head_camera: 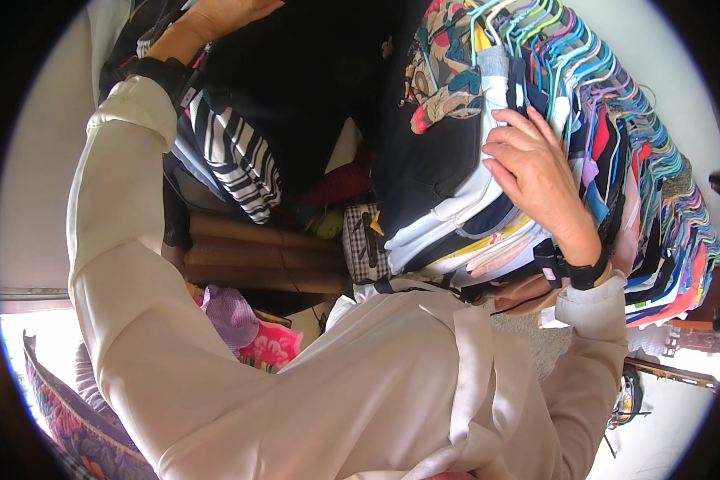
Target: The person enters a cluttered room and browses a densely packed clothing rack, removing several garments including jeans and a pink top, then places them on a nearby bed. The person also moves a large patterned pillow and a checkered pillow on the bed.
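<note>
My right hand [531, 165] lies against a dense row of clothes on hangers, fingers apart, the fingertips touching a white garment [477, 183]. Just left of that garment is a black garment [429, 162]. A floral-patterned fabric [447, 78] hangs above it, near the front end of the row. Plastic hangers [576, 54] in many colours run along the row to the right. At the top left, my left hand [231, 15] reaches over dark hanging clothes [300, 78], partly cut off by the picture's edge. Whether it grips anything is hidden. Below its wrist hangs a black-and-white striped garment [237, 159].
Brown rolls or tubes [264, 252] lie low between the two groups of clothes, beside a checked fabric item [363, 240]. Purple fabric [231, 318] and pink patterned fabric [276, 342] sit close to my body. A quilted floral cloth [78, 420] is at the lower left.
</note>
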Action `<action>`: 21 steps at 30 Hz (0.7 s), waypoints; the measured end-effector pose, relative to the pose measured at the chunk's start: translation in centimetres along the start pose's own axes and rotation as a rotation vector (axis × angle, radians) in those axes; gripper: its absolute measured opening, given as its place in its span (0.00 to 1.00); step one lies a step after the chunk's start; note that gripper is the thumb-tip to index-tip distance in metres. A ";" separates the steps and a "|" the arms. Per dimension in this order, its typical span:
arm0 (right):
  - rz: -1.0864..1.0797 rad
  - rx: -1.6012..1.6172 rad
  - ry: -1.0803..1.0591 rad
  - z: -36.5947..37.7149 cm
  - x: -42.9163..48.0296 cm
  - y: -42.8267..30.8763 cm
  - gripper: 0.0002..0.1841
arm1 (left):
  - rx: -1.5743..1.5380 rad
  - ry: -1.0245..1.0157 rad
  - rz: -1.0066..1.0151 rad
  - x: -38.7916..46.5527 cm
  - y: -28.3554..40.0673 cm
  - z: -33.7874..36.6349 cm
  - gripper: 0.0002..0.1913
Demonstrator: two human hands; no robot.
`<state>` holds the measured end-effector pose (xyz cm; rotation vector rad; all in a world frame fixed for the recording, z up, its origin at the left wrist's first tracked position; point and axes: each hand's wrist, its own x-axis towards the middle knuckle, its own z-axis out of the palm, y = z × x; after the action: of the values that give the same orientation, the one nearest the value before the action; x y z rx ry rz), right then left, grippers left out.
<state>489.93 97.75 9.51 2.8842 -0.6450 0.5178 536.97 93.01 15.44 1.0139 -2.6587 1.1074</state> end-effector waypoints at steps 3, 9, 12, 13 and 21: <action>0.016 -0.082 -0.018 0.3 0.6 -0.7 0.09 | 0.008 0.044 0.025 0.2 0.0 -0.1 0.10; 0.037 -0.149 -0.034 0.6 1.3 -1.2 0.21 | -0.091 0.109 0.083 -0.3 -0.6 -0.1 0.09; 0.046 -0.182 -0.056 0.8 1.3 -1.3 0.22 | -0.083 0.138 0.079 -0.5 -0.8 0.2 0.08; 0.044 -0.184 -0.055 0.8 1.4 -1.4 0.23 | -0.087 0.151 0.075 -0.5 -0.7 0.3 0.08; 0.009 -0.294 -0.059 2.0 2.2 -1.5 0.17 | -0.024 0.122 0.002 -0.9 -0.4 0.7 0.05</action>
<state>493.05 97.82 8.34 2.6283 -0.6804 0.3099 538.04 92.87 14.87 0.9090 -2.5711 1.0974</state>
